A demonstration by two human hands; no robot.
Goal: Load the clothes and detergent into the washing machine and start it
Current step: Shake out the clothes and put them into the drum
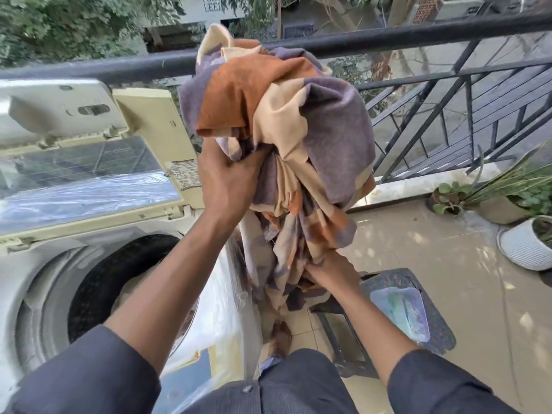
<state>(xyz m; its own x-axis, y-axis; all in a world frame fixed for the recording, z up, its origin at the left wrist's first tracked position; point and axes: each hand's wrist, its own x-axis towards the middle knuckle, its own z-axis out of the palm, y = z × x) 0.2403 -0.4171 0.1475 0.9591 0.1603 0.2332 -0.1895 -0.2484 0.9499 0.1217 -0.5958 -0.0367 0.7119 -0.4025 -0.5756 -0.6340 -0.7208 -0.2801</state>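
A large bundled cloth (298, 127), patterned in purple, orange and cream, hangs in the air to the right of the washing machine (38, 264). My left hand (230, 177) grips the bundle high up at its left side. My right hand (331, 273) grips the trailing lower part of the cloth. The top-loader's lid (89, 174) stands raised, and the dark drum opening (119, 282) shows some pale fabric inside. A detergent pouch (403, 312) lies on a dark stool (433, 330) at the right.
A black metal railing (418, 37) runs behind the machine and cloth. Potted plants (484, 201) and a white ribbed pot (525, 246) stand on the tiled balcony floor at the right. Plastic wrap covers the machine's right side (227, 309).
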